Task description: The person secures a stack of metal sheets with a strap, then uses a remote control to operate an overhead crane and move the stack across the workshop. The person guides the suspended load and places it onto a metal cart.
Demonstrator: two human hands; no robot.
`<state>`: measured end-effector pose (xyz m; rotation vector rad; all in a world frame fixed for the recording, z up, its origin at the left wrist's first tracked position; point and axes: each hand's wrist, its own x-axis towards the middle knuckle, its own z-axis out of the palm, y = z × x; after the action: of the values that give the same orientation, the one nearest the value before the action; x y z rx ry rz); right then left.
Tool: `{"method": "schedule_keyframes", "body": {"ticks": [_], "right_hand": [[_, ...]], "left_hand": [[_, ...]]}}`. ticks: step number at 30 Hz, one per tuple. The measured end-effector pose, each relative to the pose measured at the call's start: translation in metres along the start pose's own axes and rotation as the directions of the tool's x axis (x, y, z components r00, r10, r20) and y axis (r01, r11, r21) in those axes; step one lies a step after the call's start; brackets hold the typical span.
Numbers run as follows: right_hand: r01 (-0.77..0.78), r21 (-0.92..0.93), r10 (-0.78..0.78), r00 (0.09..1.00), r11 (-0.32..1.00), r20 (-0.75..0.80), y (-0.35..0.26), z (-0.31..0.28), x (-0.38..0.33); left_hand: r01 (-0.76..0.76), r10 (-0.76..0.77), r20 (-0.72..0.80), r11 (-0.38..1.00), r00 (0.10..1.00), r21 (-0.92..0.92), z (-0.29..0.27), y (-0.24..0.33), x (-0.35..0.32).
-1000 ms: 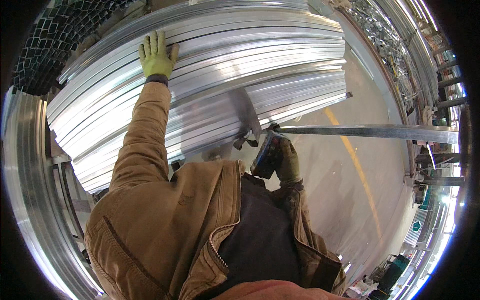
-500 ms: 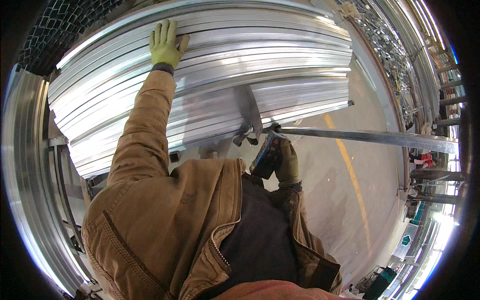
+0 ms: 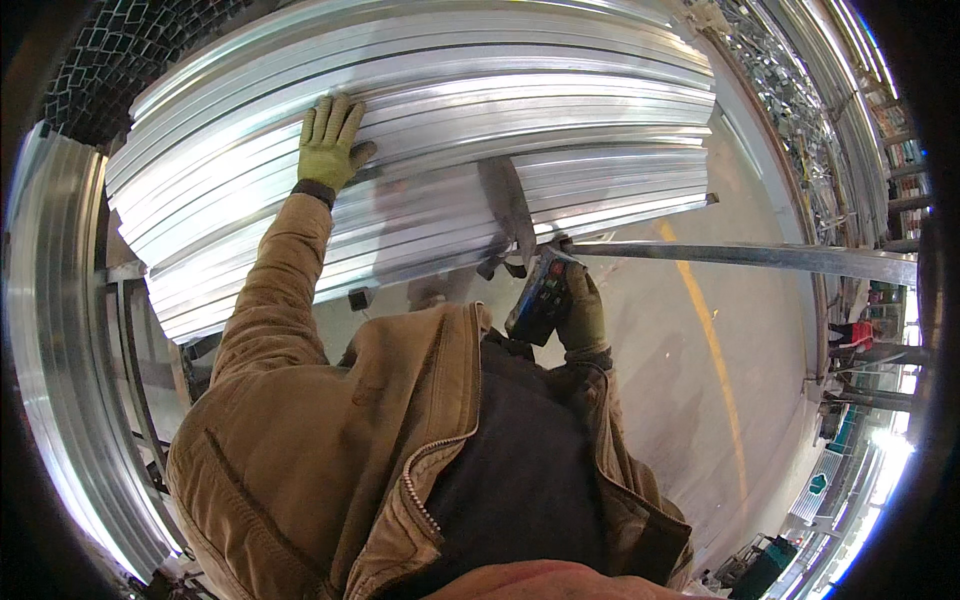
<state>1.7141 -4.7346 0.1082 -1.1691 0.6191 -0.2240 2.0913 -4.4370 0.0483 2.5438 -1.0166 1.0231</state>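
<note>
My left hand (image 3: 331, 142), in a yellow-green work glove, lies flat with its fingers stretched on a wide stack of long silvery metal profiles (image 3: 450, 100). In my right hand (image 3: 584, 315), gloved in a duller green, is a dark handheld device (image 3: 542, 298) with several buttons, held close to my chest. A grey strap (image 3: 511, 200) hangs over the near side of the stack, just beyond the device. Its lower end is partly curled. My fingers cover part of the device.
A long metal beam (image 3: 740, 257) runs rightward beyond my right hand. A yellow line (image 3: 705, 325) marks the grey floor. More long profiles (image 3: 65, 330) stand at far left, dark stacked tube ends (image 3: 120, 60) at upper left. Metal scrap (image 3: 775, 110) fills a long bin at upper right.
My left hand has moved nearer to me across the profiles and stays flat. The right hand, with the device, has shifted only slightly.
</note>
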Motion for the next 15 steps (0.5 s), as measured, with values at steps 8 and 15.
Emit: {"method": "schedule_keyframes", "body": {"ticks": [8,15], "right_hand": [[-0.1,0.116,0.096,0.995,0.988,0.036,0.002,0.014,0.006],[-0.063,0.153,0.063,0.998,0.986,0.011,0.007,0.007,-0.009]], "left_hand": [[0.175,-0.317,0.56,0.94,0.766,0.293,-0.026,0.017,0.062],[0.29,-0.371,0.59,0.928,0.717,0.232,-0.03,0.008,0.079]]}}
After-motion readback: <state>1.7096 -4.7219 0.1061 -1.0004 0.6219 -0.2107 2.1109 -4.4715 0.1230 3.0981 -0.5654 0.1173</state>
